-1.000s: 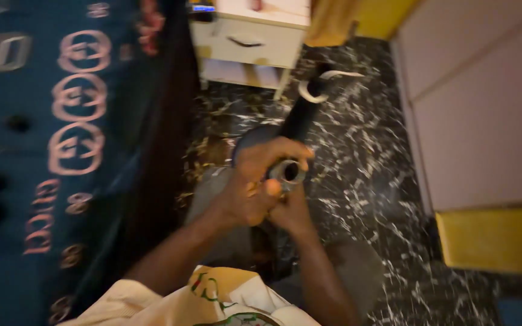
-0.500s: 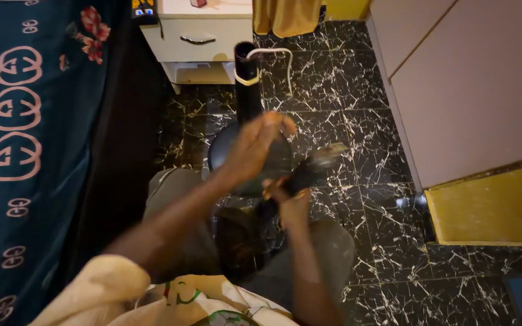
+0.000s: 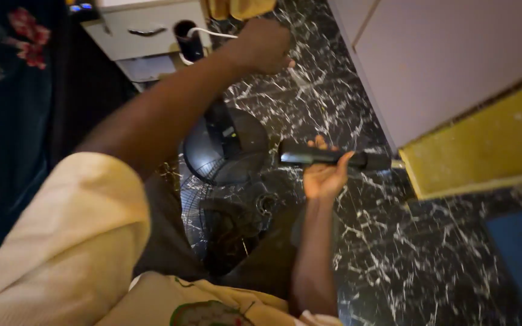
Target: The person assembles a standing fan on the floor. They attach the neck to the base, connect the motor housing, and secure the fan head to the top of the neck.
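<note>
Black tube (image 3: 333, 159), smooth and straight, lies gripped in right hand (image 3: 324, 175); left hand (image 3: 264, 45) pinches white cable (image 3: 212, 33).

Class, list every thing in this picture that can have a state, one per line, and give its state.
Black tube: lying level in the right hand, fingers curled round it.
White cable: gripped by the left hand, running to the pole.
Pole: upright on its base.
Fan grille: lying by the person's lap.
Drawer: shut.

Single head-worn view looks steeply down, close, onto the marble floor (image 3: 394, 253).
</note>
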